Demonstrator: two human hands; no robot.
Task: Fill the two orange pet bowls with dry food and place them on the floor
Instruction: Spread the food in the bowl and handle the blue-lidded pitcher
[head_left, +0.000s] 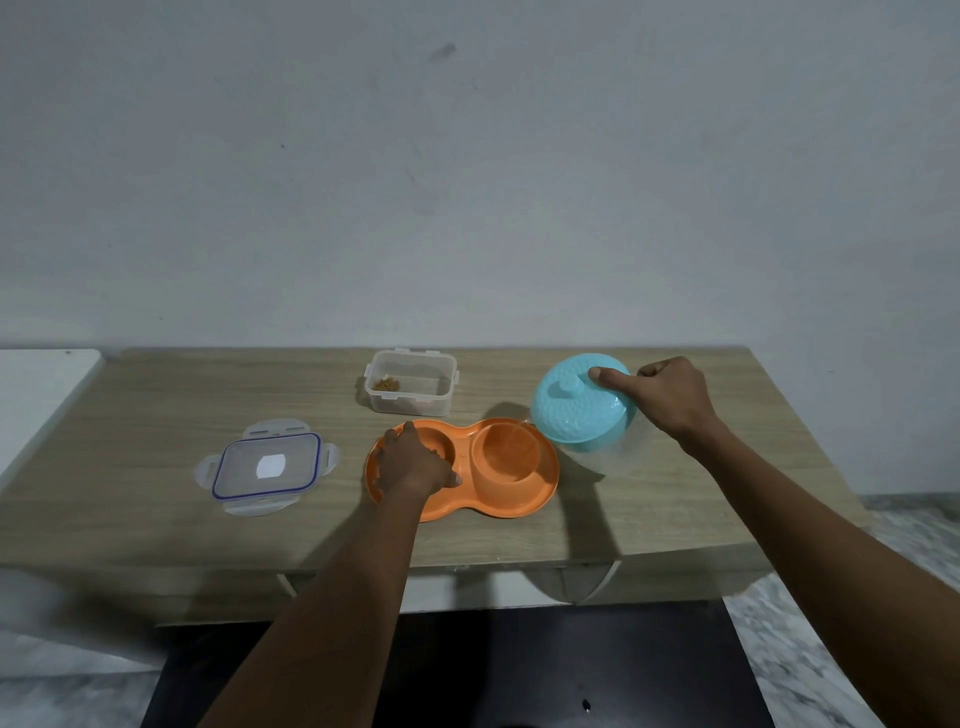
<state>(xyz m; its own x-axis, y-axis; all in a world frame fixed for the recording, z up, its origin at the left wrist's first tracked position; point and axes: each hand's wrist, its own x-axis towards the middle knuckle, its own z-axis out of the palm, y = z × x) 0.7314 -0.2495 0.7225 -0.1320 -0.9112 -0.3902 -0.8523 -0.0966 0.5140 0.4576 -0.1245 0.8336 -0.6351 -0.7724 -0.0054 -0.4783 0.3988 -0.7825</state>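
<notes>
Only scant kibble (387, 384) lies in the tub (415, 404); right hand (670, 397) grips jug (579, 410).

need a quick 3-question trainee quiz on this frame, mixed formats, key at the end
1. Fill in: the left hand rests on the ___ compartment of the orange double bowl.
2. True or false: the clear food container is full to the brim.
3. The right hand grips which item?
A) the orange double bowl
B) the teal-lidded vessel
C) the clear food container

Key: 1 left; 2 false, only a little dry food sits in one corner; 3 B, held tilted beside the bowl's right compartment.
</notes>
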